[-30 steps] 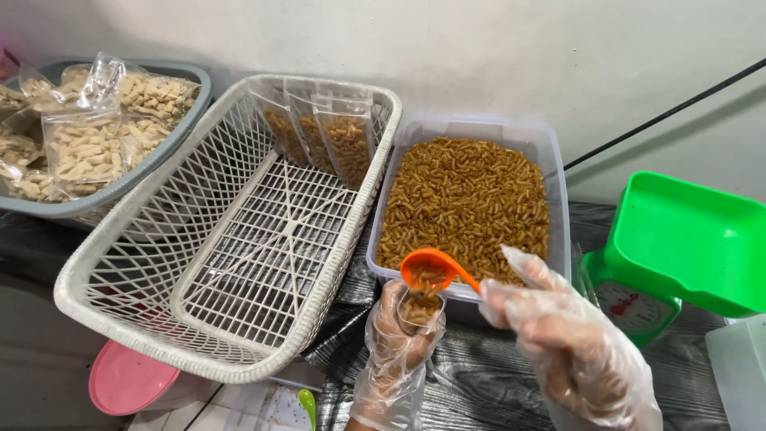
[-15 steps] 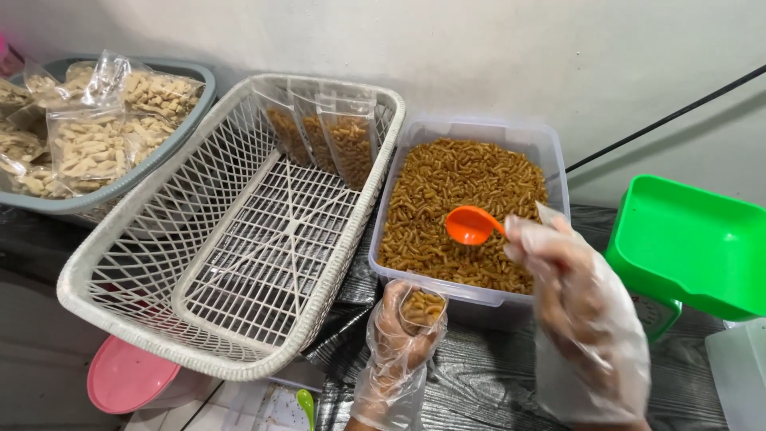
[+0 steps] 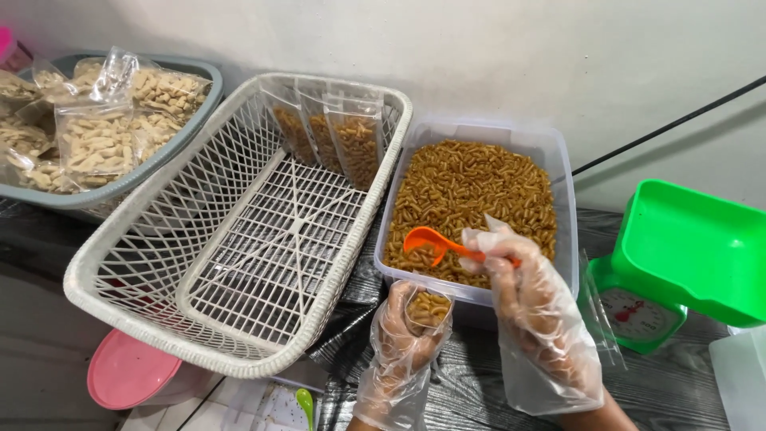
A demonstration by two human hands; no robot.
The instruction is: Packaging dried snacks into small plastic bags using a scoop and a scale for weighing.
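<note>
Both my hands wear clear plastic gloves. My left hand (image 3: pixel 403 347) grips a small clear bag (image 3: pixel 428 306), partly filled with brown curled snacks, just below the front rim of the clear plastic tub (image 3: pixel 558 156). The tub holds a heap of the same brown snacks (image 3: pixel 471 191). My right hand (image 3: pixel 531 307) holds an orange scoop (image 3: pixel 427 242) by its handle. The scoop's bowl sits low over the snacks near the tub's front, a little above the bag's mouth.
A white lattice basket (image 3: pixel 239 231) left of the tub holds three filled snack bags (image 3: pixel 335 140) leaning on its far wall. A grey basket (image 3: pixel 96 128) with pale snack bags sits far left. A green kitchen scale (image 3: pixel 678 263) stands right. A pink bowl (image 3: pixel 132 379) lies below.
The scoop went from tipping over the bag, back into the tub, and has now come forward and left again near the tub's front. My left hand stayed put with the bag.
</note>
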